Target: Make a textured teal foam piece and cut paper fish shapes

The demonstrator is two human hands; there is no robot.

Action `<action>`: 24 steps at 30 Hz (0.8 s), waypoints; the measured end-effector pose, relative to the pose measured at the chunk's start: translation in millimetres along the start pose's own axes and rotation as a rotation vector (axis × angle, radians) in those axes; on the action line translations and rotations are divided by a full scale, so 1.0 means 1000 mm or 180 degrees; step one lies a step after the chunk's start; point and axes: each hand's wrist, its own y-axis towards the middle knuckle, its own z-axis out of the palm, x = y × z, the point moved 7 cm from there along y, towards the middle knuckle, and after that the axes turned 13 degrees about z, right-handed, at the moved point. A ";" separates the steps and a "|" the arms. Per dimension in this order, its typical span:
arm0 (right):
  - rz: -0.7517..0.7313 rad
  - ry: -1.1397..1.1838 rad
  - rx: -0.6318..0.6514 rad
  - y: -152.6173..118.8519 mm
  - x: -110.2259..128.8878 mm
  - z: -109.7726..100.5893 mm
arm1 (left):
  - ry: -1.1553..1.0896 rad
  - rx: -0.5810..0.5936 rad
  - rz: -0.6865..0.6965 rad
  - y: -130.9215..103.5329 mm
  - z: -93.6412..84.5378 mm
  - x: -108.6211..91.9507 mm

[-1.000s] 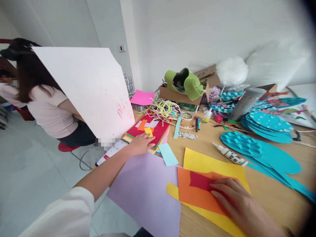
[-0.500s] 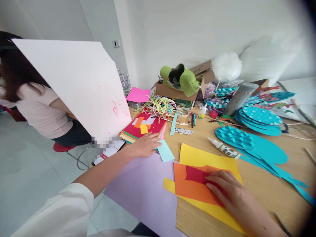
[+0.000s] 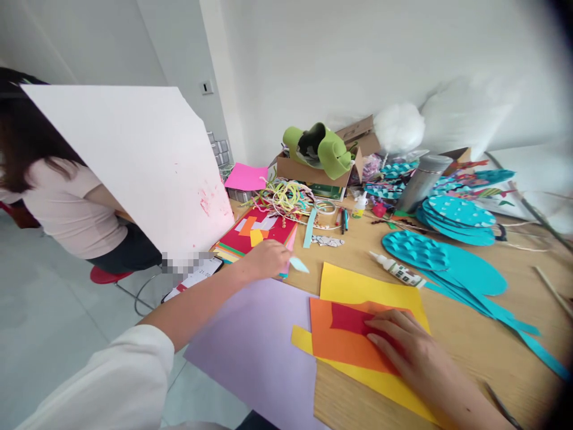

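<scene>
My left hand (image 3: 267,260) is closed on a small light blue paper piece (image 3: 299,264), which shows curled and edge-on beside the fingers. Beneath that arm lies a large lilac sheet (image 3: 250,334), partly past the table edge. My right hand (image 3: 405,343) lies with fingers stretched out over a red paper piece (image 3: 347,318) and an orange sheet (image 3: 333,343); its fingertips touch the red paper. Under the orange sheet is a yellow sheet (image 3: 362,280). A small yellow strip (image 3: 302,339) sticks out at the orange sheet's left edge.
A glue bottle (image 3: 398,270) lies beyond the yellow sheet, with teal felt shapes (image 3: 474,269) to its right. Stacked coloured papers (image 3: 286,230), a phone (image 3: 197,278), tangled cords (image 3: 286,197) and a steel flask (image 3: 423,182) stand or lie farther back. A seated person (image 3: 85,215) is at left behind a white board (image 3: 134,149).
My left hand has closed its fingers on the light blue paper, which lay flat and now is curled up. My right hand stays on the red and orange papers.
</scene>
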 end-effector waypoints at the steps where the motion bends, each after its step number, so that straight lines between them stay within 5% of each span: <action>1: 0.0010 0.0004 0.0018 0.000 0.000 0.000 | 0.0107 0.0014 -0.0157 -0.001 -0.006 0.010; 5: 0.0004 0.0024 0.0054 0.000 0.000 0.002 | 0.0471 0.0176 -0.0860 -0.009 -0.020 0.055; 8: -0.0008 0.0019 0.0036 0.000 -0.001 0.002 | 0.0517 0.0407 -0.1150 -0.017 -0.011 0.078; 12: 0.0016 0.0012 0.0024 -0.001 -0.001 0.000 | 0.0346 0.0759 -0.1202 -0.033 0.003 0.072; 15: 0.0006 0.0013 0.0003 -0.001 0.000 0.000 | -0.0061 0.0874 -0.1158 -0.054 -0.009 0.035; 20: -0.0026 0.0025 -0.0050 0.000 -0.002 0.002 | -0.1200 0.1260 -0.0319 -0.104 -0.029 -0.082; 24: -0.0061 0.0036 -0.0082 0.000 -0.003 0.002 | -0.1240 0.1638 -0.0264 -0.140 -0.003 -0.142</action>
